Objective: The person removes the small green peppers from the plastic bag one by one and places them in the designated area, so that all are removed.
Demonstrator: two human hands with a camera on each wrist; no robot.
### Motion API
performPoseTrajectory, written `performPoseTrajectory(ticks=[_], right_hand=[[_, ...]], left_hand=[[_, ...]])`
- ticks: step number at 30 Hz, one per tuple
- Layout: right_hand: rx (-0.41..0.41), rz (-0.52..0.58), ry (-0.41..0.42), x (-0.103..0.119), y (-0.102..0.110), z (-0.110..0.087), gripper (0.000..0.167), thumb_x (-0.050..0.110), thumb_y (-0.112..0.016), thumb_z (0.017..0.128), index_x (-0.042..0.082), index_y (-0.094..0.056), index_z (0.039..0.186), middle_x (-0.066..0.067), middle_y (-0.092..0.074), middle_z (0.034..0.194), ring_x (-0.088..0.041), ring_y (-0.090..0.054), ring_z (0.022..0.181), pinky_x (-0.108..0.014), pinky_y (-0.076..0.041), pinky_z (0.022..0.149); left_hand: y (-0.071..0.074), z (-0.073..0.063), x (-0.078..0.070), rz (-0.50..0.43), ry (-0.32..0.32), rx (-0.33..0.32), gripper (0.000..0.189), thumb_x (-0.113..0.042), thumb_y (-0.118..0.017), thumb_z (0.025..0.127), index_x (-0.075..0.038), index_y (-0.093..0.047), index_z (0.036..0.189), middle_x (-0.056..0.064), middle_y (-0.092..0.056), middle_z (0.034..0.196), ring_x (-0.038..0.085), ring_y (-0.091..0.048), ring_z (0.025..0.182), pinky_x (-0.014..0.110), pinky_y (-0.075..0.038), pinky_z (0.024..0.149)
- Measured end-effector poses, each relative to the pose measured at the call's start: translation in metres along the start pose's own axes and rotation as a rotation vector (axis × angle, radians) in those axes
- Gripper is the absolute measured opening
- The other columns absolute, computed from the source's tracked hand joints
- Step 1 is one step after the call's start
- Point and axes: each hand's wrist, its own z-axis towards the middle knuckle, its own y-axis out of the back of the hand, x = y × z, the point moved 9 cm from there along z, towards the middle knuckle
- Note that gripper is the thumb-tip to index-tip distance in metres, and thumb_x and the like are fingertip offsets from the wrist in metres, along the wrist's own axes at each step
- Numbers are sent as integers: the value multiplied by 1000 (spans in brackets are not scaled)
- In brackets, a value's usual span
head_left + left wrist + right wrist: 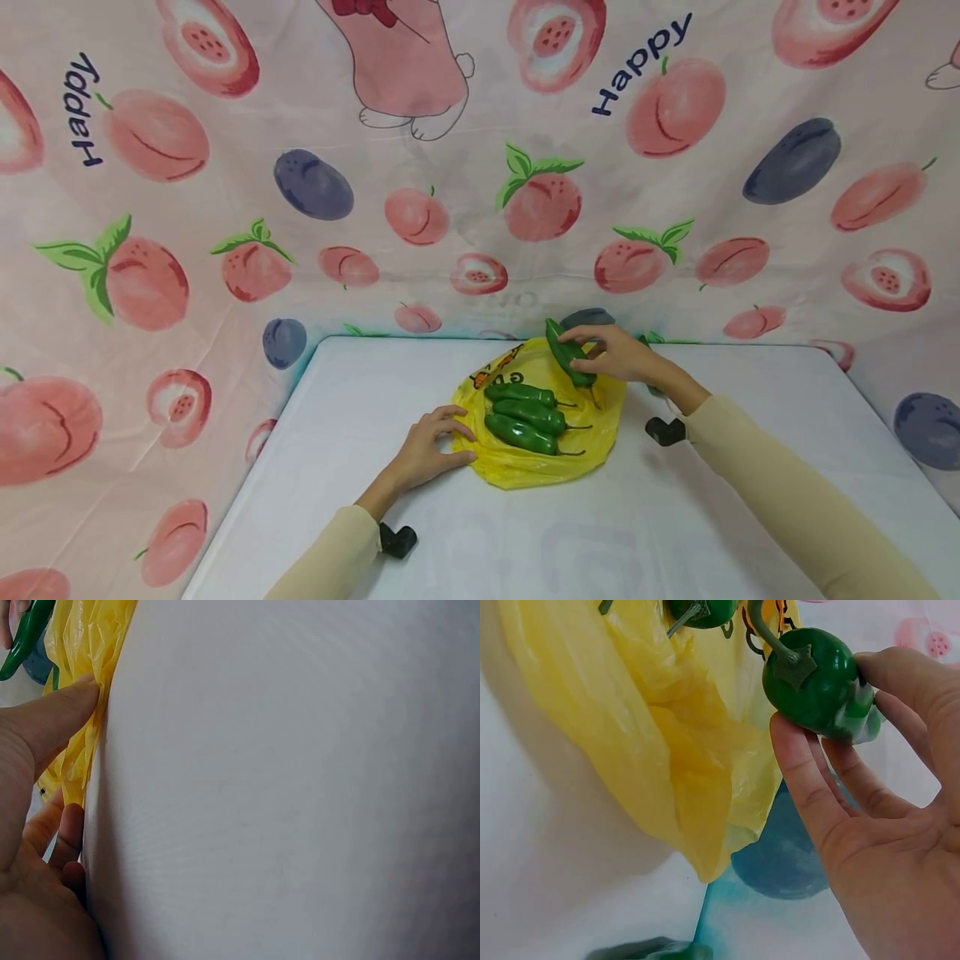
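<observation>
My right hand (pixel 611 354) holds a long green chili pepper (pixel 561 348) by its side, between thumb and fingers, over the far right part of a yellow plastic bag (pixel 517 473). In the right wrist view the stem end of this pepper (pixel 806 682) faces the camera. Three more green peppers (pixel 528 415) lie side by side on the bag, stems toward the right. At the bag's left edge, my left hand (pixel 427 446) rests with thumb and fingers spread apart, touching the crumpled plastic (pixel 82 645).
Another green item (pixel 652 388), partly hidden behind my right wrist, lies near the table's back edge; its end (pixel 656 949) shows low in the right wrist view. A white cloth (pixel 570 542) covers the table. Behind it hangs a fruit-print curtain (pixel 465 167).
</observation>
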Motion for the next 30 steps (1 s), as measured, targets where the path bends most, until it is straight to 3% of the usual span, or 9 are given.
performPoseTrajectory(ticks=[9,19,25,30], right_hand=[[-2,0,-62,-11,9,-12,46,18,-75,95,12,-63,139,-17,-58,138,-36,-57,121,-53,-52,97],[6,32,-41,-23,22,-26,46,19,-74,97,10,-61,140,-18,-57,140,-38,-55,124,-55,-51,98],[-8,2,-51,-30,35,-42,46,19,-74,97,9,-61,140,-21,-58,139,-40,-59,119,-55,-53,95],[-17,-15,-108,-38,46,-56,47,20,-75,96,9,-61,140,-23,-58,137,-39,-63,110,-53,-55,91]], left_hand=[[1,0,0,-15,23,9,17,-33,-83,88,-30,-76,103,4,-55,145,36,-44,138,70,-21,112],[1,1,2,-12,37,12,17,-31,-84,88,-30,-76,103,2,-55,145,35,-44,138,68,-21,114],[0,1,0,-21,22,13,17,-31,-83,88,-29,-76,103,3,-55,145,36,-45,138,69,-22,112],[-1,0,1,-24,28,13,17,-32,-83,88,-30,-76,103,3,-55,145,36,-44,138,69,-22,113]])
